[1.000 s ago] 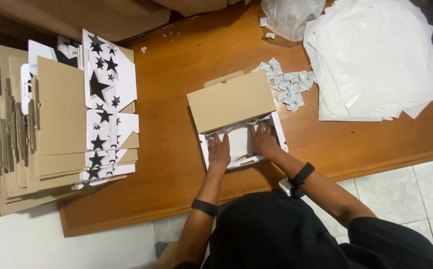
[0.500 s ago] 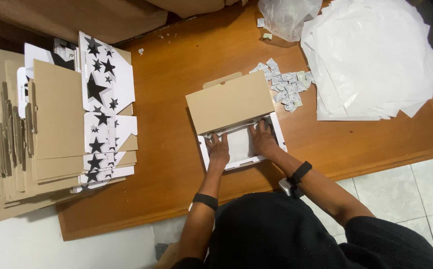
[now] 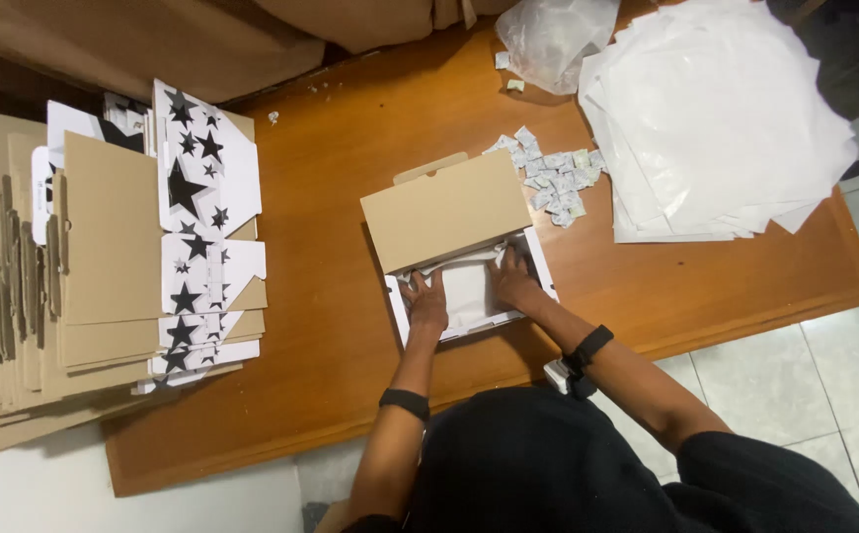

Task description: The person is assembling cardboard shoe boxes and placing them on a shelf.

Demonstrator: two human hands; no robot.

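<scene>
- Open cardboard box (image 3: 459, 247) near the middle of the wooden table (image 3: 331, 336), lid raised away from the person
- Left hand (image 3: 427, 302) flat, fingers spread, pressing white paper (image 3: 469, 291) into the box; no grip closed on anything
- Right hand (image 3: 514, 281) likewise flat on the paper, open
- Stack of flat star-printed boxes (image 3: 197, 227) well to the left
- White sheets (image 3: 716, 118) at the right; small packets (image 3: 553, 178) between them and the box

The person wears black clothing with short sleeves, arms bare below. A black band circles the left wrist (image 3: 405, 402); a black strap with a chunkier piece circles the right wrist (image 3: 587, 348).
</scene>
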